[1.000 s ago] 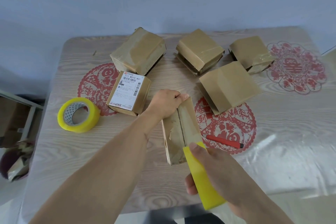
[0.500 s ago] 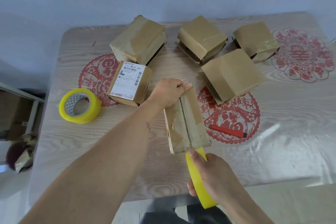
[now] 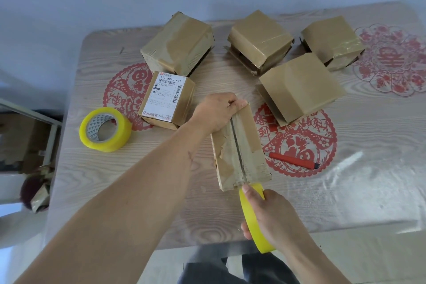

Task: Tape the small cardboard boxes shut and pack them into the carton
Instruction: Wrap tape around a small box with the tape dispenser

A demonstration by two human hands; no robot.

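A small cardboard box (image 3: pixel 249 145) lies in front of me on the table, its top seam running away from me. My left hand (image 3: pixel 216 110) presses on the box's far end. My right hand (image 3: pixel 272 217) grips a yellow tape roll (image 3: pixel 251 212) at the box's near edge, thumb on the roll's top. Several other small boxes sit further back: one with a white label (image 3: pixel 166 97), a big one (image 3: pixel 177 44), and three more (image 3: pixel 260 39), (image 3: pixel 299 85), (image 3: pixel 332 39).
A second yellow tape roll (image 3: pixel 105 129) lies at the left. A red utility knife (image 3: pixel 292 160) rests right of the held box. The wooden table (image 3: pixel 368 168) has red paper-cut decals under plastic. An open carton (image 3: pixel 20 140) sits on the floor at the left.
My right hand pulled the tape roll from over the box's near half back toward me to its near edge. My left hand stayed on the far end.
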